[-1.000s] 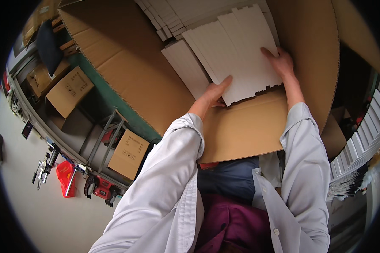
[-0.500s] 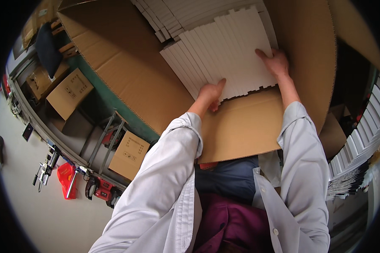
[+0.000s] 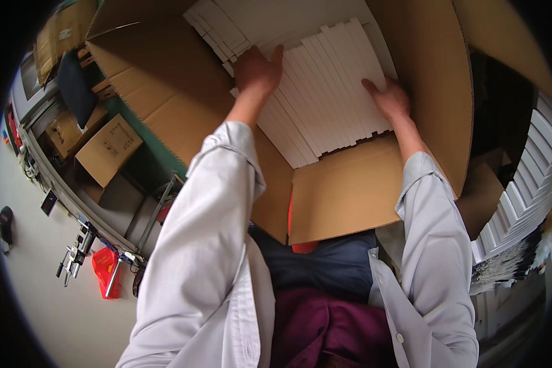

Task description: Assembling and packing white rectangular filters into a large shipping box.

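Note:
Inside a large open cardboard box (image 3: 184, 116) stands a row of thin white panels (image 3: 331, 92) packed side by side. My left hand (image 3: 254, 72) is at the far left end of the row, its thumb stretched out over the panels' edges. The other fingers of that hand are partly hidden. Against the row's right side rests my right hand (image 3: 391, 101), with its thumb spread over the top and its fingers down beside the panels. Neither hand lifts anything. Behind the row lie more white pieces (image 3: 218, 30), partly covered by my left hand.
The box's near flap (image 3: 343, 196) is in front of my waist. Left of it are smaller cartons (image 3: 109, 150), a metal rail, a clamp-like tool (image 3: 76, 251) and a red bag (image 3: 106, 273) near the floor. A stack of white slats (image 3: 521, 184) stands on the right.
My left hand has moved from the row's near edge to its far left end. The left-hand panels now sit nearer to me, out of line with the others. My right hand stays at the right side.

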Available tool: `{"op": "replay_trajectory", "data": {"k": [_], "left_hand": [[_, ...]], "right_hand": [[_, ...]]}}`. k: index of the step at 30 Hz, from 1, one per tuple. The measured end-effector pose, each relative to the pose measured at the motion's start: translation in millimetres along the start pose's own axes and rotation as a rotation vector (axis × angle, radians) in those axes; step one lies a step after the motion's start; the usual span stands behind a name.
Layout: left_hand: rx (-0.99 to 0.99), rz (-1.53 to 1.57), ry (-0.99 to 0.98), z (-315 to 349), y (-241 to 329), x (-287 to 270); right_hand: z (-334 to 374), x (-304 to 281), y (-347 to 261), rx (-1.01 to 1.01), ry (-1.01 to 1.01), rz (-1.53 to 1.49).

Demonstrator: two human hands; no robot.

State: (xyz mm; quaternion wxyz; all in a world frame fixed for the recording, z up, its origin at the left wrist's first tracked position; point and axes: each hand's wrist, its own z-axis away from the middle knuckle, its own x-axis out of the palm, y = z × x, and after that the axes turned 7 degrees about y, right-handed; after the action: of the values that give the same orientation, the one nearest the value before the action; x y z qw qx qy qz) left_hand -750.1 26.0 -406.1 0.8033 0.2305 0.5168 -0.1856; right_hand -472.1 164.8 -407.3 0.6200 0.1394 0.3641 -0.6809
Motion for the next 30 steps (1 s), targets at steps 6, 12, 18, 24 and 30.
{"op": "replay_trajectory", "data": {"k": [6, 12, 18, 24, 30], "left_hand": [[0.147, 0.013, -0.213, 14, -1, 12], [0.268, -0.012, -0.021, 30, -20, 24], [0.293, -0.004, -0.062, 38, -15, 21], [0.367, -0.082, -0.267, 31, -12, 6], [0.351, -0.101, -0.272, 28, -13, 2]], "right_hand": [[-3, 1, 10, 0.024, 0.066, 0.112], [-4, 18, 9, 0.026, 0.095, 0.128], [4, 26, 15, 0.024, 0.224, 0.155], [9, 23, 7, 0.078, 0.214, 0.124], [13, 43, 4, 0.021, 0.366, -0.044]]}}
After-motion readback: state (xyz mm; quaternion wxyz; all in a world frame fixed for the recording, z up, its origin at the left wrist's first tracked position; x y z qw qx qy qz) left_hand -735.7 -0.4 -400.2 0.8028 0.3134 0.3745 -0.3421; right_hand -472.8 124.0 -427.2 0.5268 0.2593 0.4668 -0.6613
